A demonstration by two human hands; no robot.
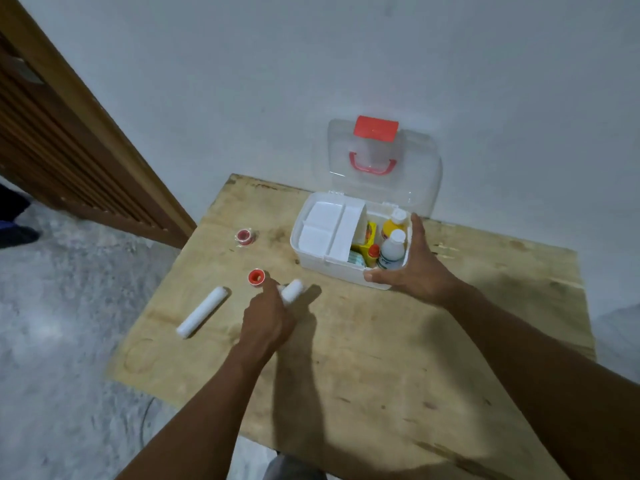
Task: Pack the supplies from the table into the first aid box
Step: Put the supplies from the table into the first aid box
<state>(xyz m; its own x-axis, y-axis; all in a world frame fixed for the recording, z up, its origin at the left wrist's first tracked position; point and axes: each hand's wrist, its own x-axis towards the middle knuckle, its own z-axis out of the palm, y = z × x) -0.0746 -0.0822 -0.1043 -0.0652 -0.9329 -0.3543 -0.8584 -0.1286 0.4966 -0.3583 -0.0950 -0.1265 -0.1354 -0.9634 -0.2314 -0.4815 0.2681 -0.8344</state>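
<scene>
A white roll (293, 289) is being gripped in the left hand (266, 323); the box (332, 268) is being touched at its near right corner by the wide-spread right hand (415, 268).

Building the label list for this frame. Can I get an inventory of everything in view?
first aid box: 1, white base, clear lid, red latch and handle; open, far side of table
tray: 1, white; box's left part
white bottle: 1, white cap; box's right part
yellow bottle: 1, white cap; behind the white bottle
yellow pack: 1; box middle
loose roll: 1, white; lying on table, left
held roll: 1, white; in left hand
near tape: 1, red; by left hand
far tape: 1, red; table's left edge
table: 1, bare plywood
door: 1, brown; left
left hand: grips held roll
right hand: spread on box's right front corner
</scene>
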